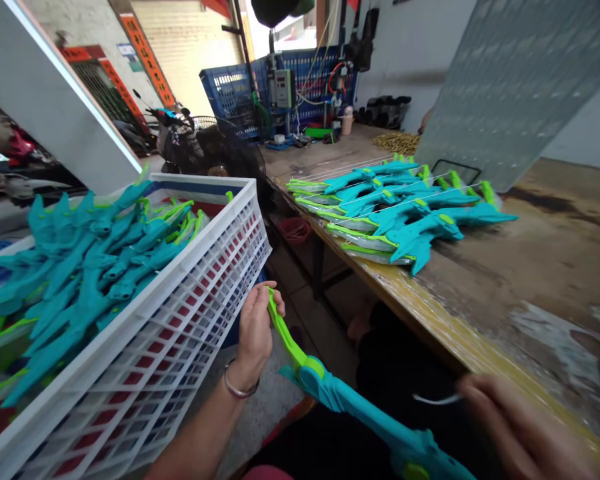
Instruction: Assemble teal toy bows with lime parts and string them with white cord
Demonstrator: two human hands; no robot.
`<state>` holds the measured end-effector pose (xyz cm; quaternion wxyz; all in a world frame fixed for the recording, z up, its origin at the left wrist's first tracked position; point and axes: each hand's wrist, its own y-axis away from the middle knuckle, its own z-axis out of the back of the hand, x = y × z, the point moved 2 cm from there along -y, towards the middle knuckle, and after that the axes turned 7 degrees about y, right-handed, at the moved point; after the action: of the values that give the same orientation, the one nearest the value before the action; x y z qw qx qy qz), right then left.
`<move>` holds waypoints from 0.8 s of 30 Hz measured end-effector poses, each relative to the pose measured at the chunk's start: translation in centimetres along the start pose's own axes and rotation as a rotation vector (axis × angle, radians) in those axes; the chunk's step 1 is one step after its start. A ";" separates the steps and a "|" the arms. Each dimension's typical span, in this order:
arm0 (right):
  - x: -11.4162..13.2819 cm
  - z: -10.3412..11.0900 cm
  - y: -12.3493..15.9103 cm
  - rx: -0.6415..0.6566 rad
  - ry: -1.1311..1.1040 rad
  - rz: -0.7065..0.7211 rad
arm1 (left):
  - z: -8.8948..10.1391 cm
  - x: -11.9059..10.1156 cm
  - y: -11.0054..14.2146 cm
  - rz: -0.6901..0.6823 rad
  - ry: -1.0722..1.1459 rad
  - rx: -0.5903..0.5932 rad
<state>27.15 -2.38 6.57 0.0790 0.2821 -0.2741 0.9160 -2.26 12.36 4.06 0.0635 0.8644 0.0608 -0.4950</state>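
Observation:
My left hand (256,327), with a bracelet at its wrist, is closed round the bright green limb of a teal toy bow (353,395). The bow slants down to the right across my lap, and its lower end runs out of view at the bottom edge. At the right, my right hand (517,417) is blurred, its fingers pinched on a short white string (436,401). Where the string's other end goes I cannot make out. Several strung toy bows (395,203) lie in an overlapping row on the worktable (545,267), ahead and to the right.
On my left stands a white lattice crate (205,280) heaped with teal and green bow parts (95,260). A red basin (295,230) sits beneath the table edge. Farther back are blue crates (230,93), a control box (283,88) and a leaning grey panel (505,87).

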 end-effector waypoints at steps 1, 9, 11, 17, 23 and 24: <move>1.8 -0.1 -1.1 0.145 -0.110 0.077 | -1.1 -0.9 0.9 -0.020 0.030 0.057; 16.5 -2.9 -5.5 0.364 -0.465 0.288 | -5.2 -4.5 6.3 -0.090 0.407 0.429; 17.0 -3.5 -4.6 0.256 -0.439 0.373 | -5.0 -4.6 6.5 -0.048 0.497 0.490; 16.5 -4.1 -3.2 0.045 -0.343 0.418 | -4.2 -4.2 6.6 0.021 0.604 0.606; 16.7 -3.7 -3.6 0.067 -0.348 0.408 | -4.3 -4.1 6.8 0.070 0.633 0.649; 16.7 -3.7 -3.6 0.075 -0.347 0.408 | -4.4 -4.1 6.9 0.076 0.637 0.647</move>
<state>12.66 2.48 14.99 -0.1661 0.3766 -0.3009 0.8603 0.54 6.17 10.13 -0.2139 0.9505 -0.1122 -0.1953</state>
